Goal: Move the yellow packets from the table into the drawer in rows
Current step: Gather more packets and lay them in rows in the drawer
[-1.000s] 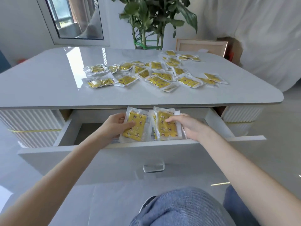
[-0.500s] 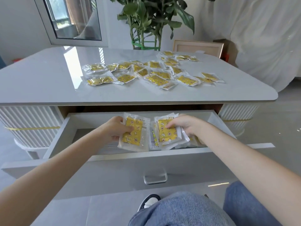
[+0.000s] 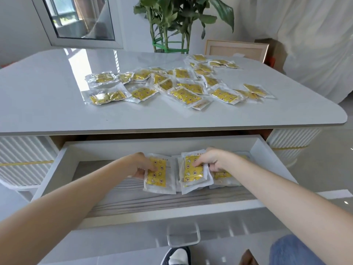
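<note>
Several yellow packets (image 3: 183, 94) in clear wrappers lie scattered over the white table (image 3: 47, 104). Below it the white drawer (image 3: 57, 165) stands pulled out. My left hand (image 3: 142, 164) grips one yellow packet (image 3: 158, 176) by its left edge, low inside the drawer. My right hand (image 3: 214, 159) holds a small stack of yellow packets (image 3: 193, 172) just to the right of it, thumb on top. Another packet (image 3: 223, 175) lies in the drawer under my right wrist, partly hidden.
The drawer floor is grey wood grain (image 3: 152, 199); its clear handle (image 3: 183, 236) sits on the front panel. A potted plant (image 3: 172, 22) and a framed board (image 3: 236, 49) stand behind the table. My shoe (image 3: 177, 257) and jeans knee (image 3: 294, 251) are below the drawer.
Both hands have sunk deeper into the drawer with their packets, down towards its floor. The drawer now shows further open in view.
</note>
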### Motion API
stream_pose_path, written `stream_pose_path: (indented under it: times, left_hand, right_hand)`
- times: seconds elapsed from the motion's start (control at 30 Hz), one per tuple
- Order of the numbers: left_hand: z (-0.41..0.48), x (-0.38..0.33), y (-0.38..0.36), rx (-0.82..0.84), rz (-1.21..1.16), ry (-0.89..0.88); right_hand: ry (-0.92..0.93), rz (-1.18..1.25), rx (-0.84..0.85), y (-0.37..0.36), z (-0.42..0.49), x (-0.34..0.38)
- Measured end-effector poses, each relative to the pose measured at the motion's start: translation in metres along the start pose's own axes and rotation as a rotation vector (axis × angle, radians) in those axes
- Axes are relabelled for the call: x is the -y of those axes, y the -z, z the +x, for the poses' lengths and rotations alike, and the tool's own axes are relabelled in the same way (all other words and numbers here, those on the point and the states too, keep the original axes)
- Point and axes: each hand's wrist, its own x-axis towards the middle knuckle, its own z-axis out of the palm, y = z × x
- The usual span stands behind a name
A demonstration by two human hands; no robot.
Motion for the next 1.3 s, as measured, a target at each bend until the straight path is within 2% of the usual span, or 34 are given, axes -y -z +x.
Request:
stream_pose_path:
  times: [0.13, 0.2, 0.3, 0.4, 0.47, 0.63, 0.73, 0.83, 0.97, 1.17, 1.3]
  left_hand:
    - [0.014, 0.002, -0.005, -0.036, 0.052, -0.028]
    - [0.017, 0.003, -0.006, -0.086, 0.134, -0.074]
    - [0.009, 0.004, -0.006, -0.168, 0.498, -0.157]
    - [-0.001, 0.004, -0.007, -0.385, 0.962, -0.276]
    - [-0.002, 0.001, -0.011, -0.460, 1.042, -0.379]
    - [-0.002, -0.012, -0.030, -0.261, 0.933, -0.549]
    - [0.003, -0.020, -0.046, -0.095, 0.852, -0.445]
    - [0.006, -0.030, -0.058, 0.030, 0.534, -0.272]
    - [0.013, -0.034, -0.059, 0.080, 0.320, -0.184]
    - [0.018, -0.033, -0.055, 0.047, 0.230, -0.159]
    - [0.014, -0.032, -0.052, 0.000, 0.235, -0.200]
  right_hand:
    - [0.013, -0.023, -0.058, 0.001, 0.015, -0.002]
    - [0.067, -0.218, -0.143, 0.000, 0.018, -0.003]
    - [0.184, -0.506, -0.268, -0.002, 0.014, -0.004]
    - [0.290, -0.597, -0.320, -0.003, 0.012, -0.006]
    - [0.326, -0.633, -0.350, -0.002, 0.013, -0.007]
    - [0.447, -0.909, -0.520, 0.005, 0.007, -0.007]
    - [0.417, -0.916, -0.508, 0.011, 0.004, -0.004]
    - [0.248, -0.829, -0.389, 0.019, 0.004, -0.006]
    - [0.082, -0.653, -0.277, 0.024, 0.012, -0.015]
    - [0.038, -0.422, -0.175, 0.028, 0.017, -0.016]
    - [0.055, -0.422, -0.173, 0.026, 0.017, -0.013]
